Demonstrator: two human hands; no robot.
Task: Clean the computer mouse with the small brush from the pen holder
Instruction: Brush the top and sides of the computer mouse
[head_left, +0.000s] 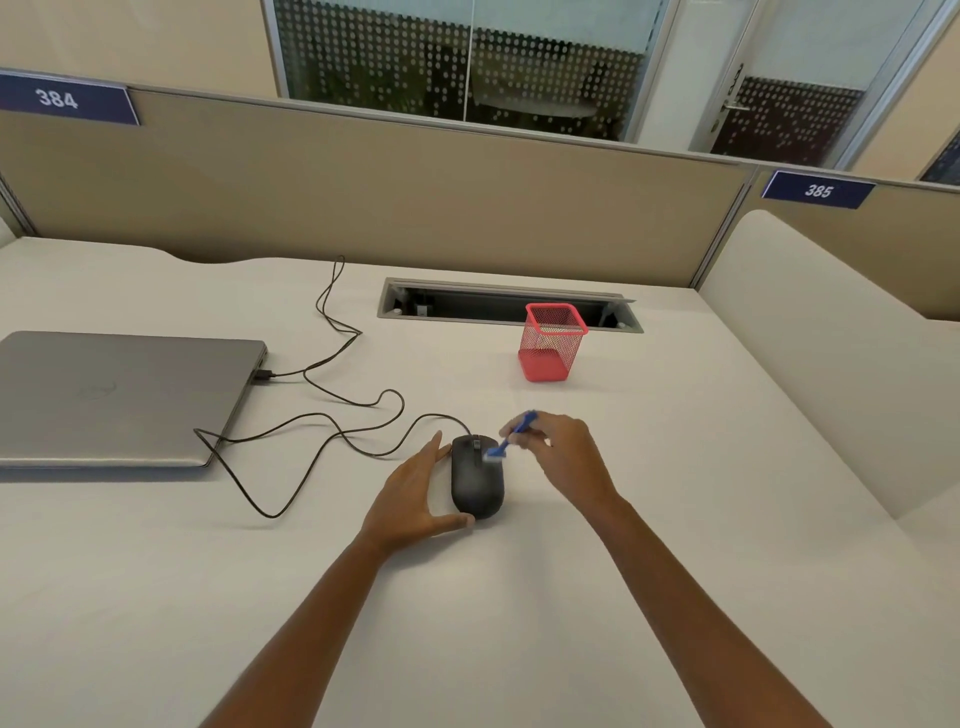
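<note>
The black corded computer mouse (478, 475) sits near the middle of the white bench (675, 571), with its thin black cable (332, 431) looping off to the closed grey laptop (119, 395) on the left. The left hand (418, 496) cups its left flank, fingers along the side and thumb curled round the near end, steadying it without lifting it. The right hand (563, 452) is pinched shut on the handle of the small blue brush (506, 439), whose pale bristle head rests on the mouse's right button area, just beside the scroll wheel. The brush looks blurred, so I take this to be mid-scrub: the cleaning step itself is under way. The red mesh pen holder (553, 343) stands empty farther back, well apart from the hands. Next, I would judge, come short strokes working across the wheel groove and down the shell, the left hand holding firm so the mouse does not skid.
</note>
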